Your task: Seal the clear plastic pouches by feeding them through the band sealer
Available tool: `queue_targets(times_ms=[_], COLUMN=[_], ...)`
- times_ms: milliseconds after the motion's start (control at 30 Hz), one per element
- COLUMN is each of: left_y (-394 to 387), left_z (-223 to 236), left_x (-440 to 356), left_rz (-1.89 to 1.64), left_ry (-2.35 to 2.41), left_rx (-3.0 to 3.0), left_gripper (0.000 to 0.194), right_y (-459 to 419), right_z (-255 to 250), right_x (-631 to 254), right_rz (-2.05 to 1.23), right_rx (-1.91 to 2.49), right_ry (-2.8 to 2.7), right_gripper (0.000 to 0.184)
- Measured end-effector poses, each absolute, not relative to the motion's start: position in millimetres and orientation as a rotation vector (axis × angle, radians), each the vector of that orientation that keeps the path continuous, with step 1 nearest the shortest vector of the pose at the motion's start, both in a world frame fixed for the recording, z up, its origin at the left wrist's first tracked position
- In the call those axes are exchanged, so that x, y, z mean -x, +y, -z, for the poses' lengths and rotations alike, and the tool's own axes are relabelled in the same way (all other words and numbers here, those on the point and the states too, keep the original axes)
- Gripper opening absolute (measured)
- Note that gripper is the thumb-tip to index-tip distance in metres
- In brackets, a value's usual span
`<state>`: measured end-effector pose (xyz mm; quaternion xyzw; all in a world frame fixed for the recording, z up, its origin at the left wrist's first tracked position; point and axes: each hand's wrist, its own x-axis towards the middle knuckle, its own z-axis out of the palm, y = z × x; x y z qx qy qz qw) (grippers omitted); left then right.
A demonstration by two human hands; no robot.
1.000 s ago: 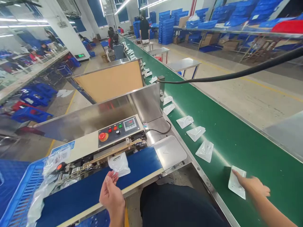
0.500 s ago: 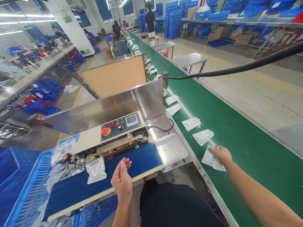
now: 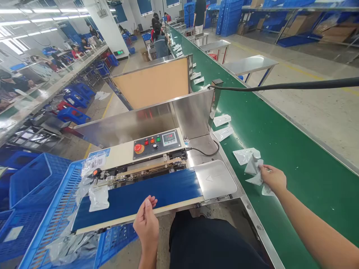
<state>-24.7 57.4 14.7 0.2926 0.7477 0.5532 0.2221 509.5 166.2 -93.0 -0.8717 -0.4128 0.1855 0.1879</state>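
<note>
On the green conveyor belt (image 3: 297,168), my right hand (image 3: 274,178) pinches several small white plastic bags (image 3: 254,169), bunched and overlapping at the fingertips. Just beyond them lies another flat bag (image 3: 243,155), partly covered by the bunch. My left hand (image 3: 147,220) hovers at the front edge of the sealing machine's blue belt (image 3: 157,188); its fingers are curled against the thumb and nothing shows in them. Toward the left end of that belt a white bag (image 3: 98,198) lies with its top edge at the sealing mechanism (image 3: 146,172). The machine's control panel (image 3: 157,143) stands behind.
A blue crate (image 3: 60,201) with bags in it sits below the machine's left end. More bags (image 3: 223,133) lie farther up the conveyor. A steel guard (image 3: 193,114) rises behind the machine, and a black cable (image 3: 280,86) crosses above the conveyor. People sit farther back.
My right hand has gathered more bags into its bunch along the conveyor. The bag on the blue belt has moved left along the machine. The camera view has shifted.
</note>
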Motion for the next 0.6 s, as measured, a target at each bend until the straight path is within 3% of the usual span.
queue_targets(times_ms=[100,233,367,467,600], left_y=[74.2,111.0,143.5,153.1,162.2], left_z=[-13.8,-17.3,-31.3,-30.5,-2.0], left_x=[1.5,-51.9,-108.0,-127.9,-126.4], left_rz=[-1.484,-1.335,-1.221,-1.128,-1.104], left_ry=[1.938,1.654,1.334,1.251,1.466], left_rx=[-0.949,-1.243,-1.456,-1.456,-1.018], left_gripper=[0.054,0.041,0.044,0.040,0.055], right_y=[164.9,156.2,151.9,156.3,176.2], right_z=[57.3,-2.8,-50.9,-63.1,-48.4], right_x=[-482.8,-426.9,-363.5,-333.0,-323.2], right_rz=[-0.540,-0.460,-0.746,-0.985,-1.264], right_rx=[2.429,2.068,1.695,1.565,1.718], right_ry=[-1.126,-1.361,-1.655,-1.693,-1.477], right_gripper=[0.049,0.049,0.043,0.042,0.049])
